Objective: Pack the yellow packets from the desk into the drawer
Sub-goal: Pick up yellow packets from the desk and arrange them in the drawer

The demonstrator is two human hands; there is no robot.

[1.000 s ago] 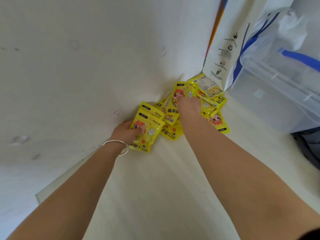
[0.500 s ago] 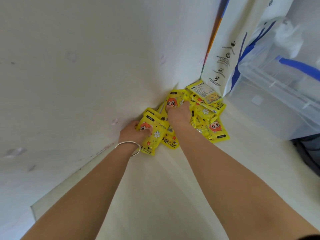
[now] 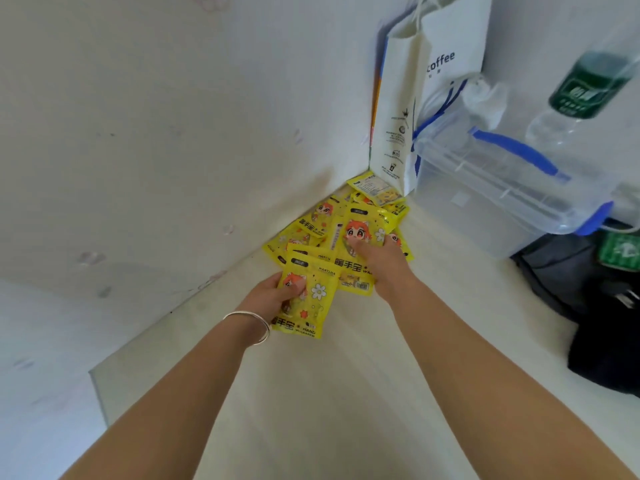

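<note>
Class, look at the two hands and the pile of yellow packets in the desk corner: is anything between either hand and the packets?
Nothing visible. The left hand already grips a near packet, and the right hand presses on another packet in the pile. The paper bag and clear plastic box stand behind and beside the pile.

Soft, even daylight fills my view, bright without harsh glare. My forearms cast only faint shadows on the pale desk. The wide lens bends the wall and desk edge into curves. The green bottle at upper right smears with blur; the corners look soft.
</note>
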